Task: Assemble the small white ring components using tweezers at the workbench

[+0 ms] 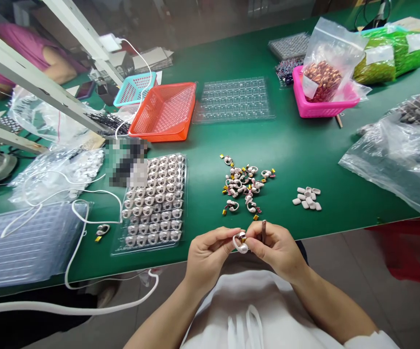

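At the table's near edge, my left hand [211,254] pinches a white, hook-shaped ear-clip earbud [241,246] between thumb and fingertips. My right hand [277,249] closes on the same earbud from the other side, its thumb and index finger at the gold-and-dark inner part. A thin brown stick [264,231] is also tucked upright in the right fingers. Just beyond the hands lies a loose pile of similar earbuds [244,182] with yellow tabs. Small white oval caps [307,198] are heaped to the right. The fingertips partly hide the held earbud.
Left of the pile, a clear tray [185,203] holds rows of earbuds. Stacked clear trays [28,242] and a white cable [97,220] lie farther left. Behind are an orange basket [184,109], a flat clear tray [235,99] and a pink basket [326,110]. A co-worker's arm [59,65] shows upper left.
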Demonstrator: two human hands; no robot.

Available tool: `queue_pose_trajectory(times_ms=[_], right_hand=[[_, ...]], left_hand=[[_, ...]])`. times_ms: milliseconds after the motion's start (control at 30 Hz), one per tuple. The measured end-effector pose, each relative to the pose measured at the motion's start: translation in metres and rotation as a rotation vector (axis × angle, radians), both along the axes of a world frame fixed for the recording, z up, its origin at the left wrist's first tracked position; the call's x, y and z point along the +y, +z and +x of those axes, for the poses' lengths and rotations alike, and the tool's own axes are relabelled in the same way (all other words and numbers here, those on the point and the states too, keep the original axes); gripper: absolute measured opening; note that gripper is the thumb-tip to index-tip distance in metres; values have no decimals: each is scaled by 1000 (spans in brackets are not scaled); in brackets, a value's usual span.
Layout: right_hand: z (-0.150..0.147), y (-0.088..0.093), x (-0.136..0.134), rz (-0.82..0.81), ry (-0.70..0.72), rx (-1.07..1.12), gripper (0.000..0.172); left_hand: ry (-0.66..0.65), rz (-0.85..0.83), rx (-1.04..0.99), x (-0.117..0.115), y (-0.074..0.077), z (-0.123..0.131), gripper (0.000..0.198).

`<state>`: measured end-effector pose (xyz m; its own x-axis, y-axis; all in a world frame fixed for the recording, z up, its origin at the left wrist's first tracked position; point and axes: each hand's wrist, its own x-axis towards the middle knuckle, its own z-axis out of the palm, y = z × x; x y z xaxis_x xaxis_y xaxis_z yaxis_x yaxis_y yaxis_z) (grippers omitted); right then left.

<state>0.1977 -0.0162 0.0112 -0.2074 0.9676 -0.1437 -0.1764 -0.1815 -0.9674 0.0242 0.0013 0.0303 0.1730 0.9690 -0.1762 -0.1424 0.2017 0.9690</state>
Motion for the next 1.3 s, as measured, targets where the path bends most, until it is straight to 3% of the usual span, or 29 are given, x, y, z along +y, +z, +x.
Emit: queue_pose_trajectory(times_ms=[267, 500, 800, 1067, 1300], right_hand=[[5, 2, 3, -45, 68, -35, 31], [-1, -3, 1, 13, -6, 39, 31], [-1, -2, 2, 19, 17, 15, 26], [0, 0, 5, -101, 3, 145, 28], [9, 1, 8, -134, 124, 113, 26]], left_hand=[[-67, 83, 95, 1, -2, -5, 16], [-52, 100, 56, 2, -3, -6, 15], [-46, 141, 66, 1, -4, -6, 19], [-76, 82, 45, -2, -1, -5, 19], [-112, -44, 57, -3, 8, -5, 11]])
